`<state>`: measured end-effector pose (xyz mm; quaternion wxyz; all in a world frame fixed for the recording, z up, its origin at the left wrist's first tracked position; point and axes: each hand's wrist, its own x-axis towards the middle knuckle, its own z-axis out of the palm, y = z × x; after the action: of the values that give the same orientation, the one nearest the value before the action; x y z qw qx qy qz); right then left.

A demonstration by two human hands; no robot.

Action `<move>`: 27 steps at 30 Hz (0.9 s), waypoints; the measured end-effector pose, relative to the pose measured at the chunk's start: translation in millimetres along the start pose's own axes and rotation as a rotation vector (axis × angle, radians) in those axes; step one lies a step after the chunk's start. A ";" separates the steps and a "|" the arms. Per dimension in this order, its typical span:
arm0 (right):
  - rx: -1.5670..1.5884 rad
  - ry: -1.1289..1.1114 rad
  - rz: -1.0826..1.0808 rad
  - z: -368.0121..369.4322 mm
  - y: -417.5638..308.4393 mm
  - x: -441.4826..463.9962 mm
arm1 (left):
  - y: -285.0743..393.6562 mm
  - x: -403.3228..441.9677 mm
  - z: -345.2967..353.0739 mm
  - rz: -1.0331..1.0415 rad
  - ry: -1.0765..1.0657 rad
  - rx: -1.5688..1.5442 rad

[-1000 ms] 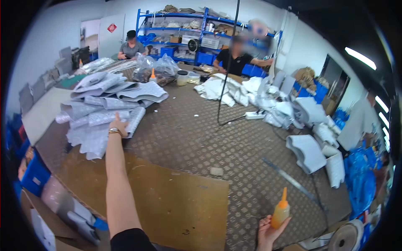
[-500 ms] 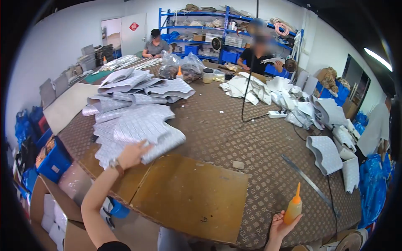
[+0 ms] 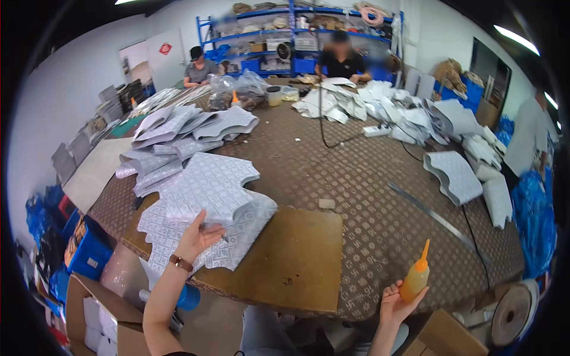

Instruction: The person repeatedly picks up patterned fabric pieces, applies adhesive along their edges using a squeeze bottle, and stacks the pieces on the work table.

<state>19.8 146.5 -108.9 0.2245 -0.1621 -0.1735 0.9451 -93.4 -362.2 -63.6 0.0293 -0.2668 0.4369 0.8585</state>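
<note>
Head view: folded sheets [image 3: 184,130] are heaped at left on the counter [image 3: 368,172]; nearer, a patterned sheet [image 3: 208,184], laid partly over a brown board [image 3: 303,255], is touched by the loosely open left hand [image 3: 202,235], whose grip cannot be told. An orange-tipped bottle [image 3: 414,283] is clasped by the right hand [image 3: 393,305]; beyond, a ruler [image 3: 438,221] is laid near a folded piece [image 3: 454,178].

Prob. 3 orange-tip btls [image 3: 415,283], 2 co-workers [image 3: 340,62], 1 metal strip [image 3: 436,221].
</note>
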 end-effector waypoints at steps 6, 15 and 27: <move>-0.029 0.065 -0.119 -28.8 -55.8 -45.2 | -24.0 30.8 67.0 1.035 0.129 0.273; -0.085 0.251 -0.387 -64.7 -117.1 -78.3 | -86.9 -120.4 158.8 1.248 -0.424 1.661; -0.186 0.317 -0.554 -96.2 -147.5 -86.7 | -160.4 -29.1 122.8 0.408 -0.503 1.177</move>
<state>184.5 253.1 -115.3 0.4815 -0.2738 -0.2596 0.7911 -76.1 -163.9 -108.9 0.1079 0.0898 0.8536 0.5016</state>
